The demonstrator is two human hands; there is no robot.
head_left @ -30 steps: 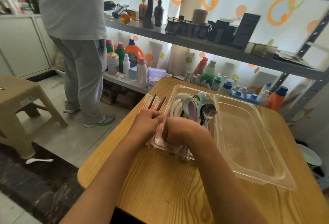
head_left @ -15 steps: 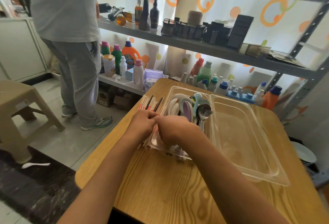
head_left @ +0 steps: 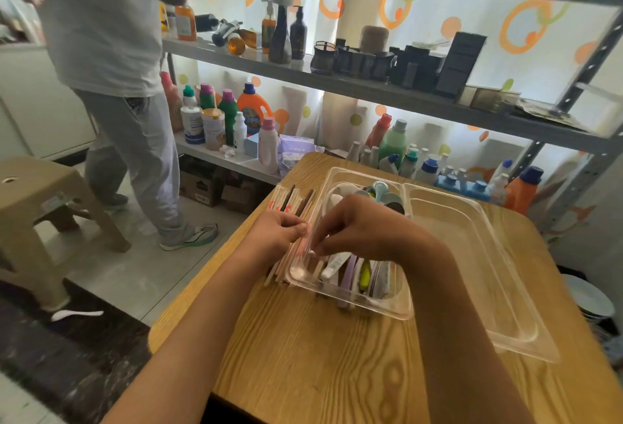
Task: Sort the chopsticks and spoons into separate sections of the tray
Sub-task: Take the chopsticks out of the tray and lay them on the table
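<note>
Both hands' grips pinch, apparently, chopsticks (head_left: 290, 207) beside the spoon-filled tray (head_left: 397, 312).

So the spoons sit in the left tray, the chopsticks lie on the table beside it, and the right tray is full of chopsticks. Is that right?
Not quite. The head view shows the right tray holds nothing. The rest stands: spoons in the left tray, chopsticks on the table beside it.

Two bare forearms reach in from the near edge, with no sleeve on either as far as they show. The left hand (head_left: 274, 238) and the right hand (head_left: 357, 231) wear no gloves, rings, watch or bracelet. The fingernails look short and plain. The rest of the body is out of view.
</note>
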